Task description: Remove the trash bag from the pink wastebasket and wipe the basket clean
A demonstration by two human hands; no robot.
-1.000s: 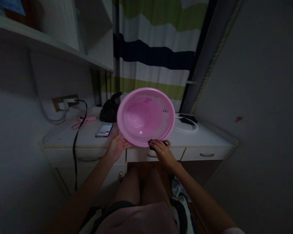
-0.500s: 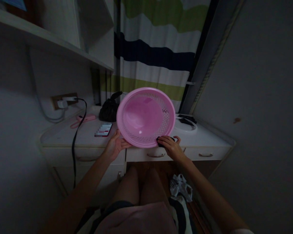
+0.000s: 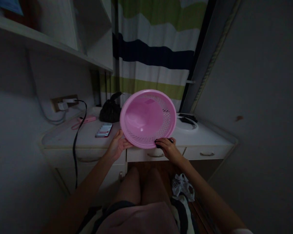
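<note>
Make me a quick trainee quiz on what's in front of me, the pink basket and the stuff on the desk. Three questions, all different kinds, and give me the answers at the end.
1. Multiple choice: which holds the black object at the rim of the pink basket?
A) left hand
B) right hand
C) neither hand

2. True or false: the phone lies on the desk to the left of the basket.

3. Fill in the blank: the knotted bag standing behind the phone is ____ in colour.

Key: 1. B; 2. True; 3. black
</note>
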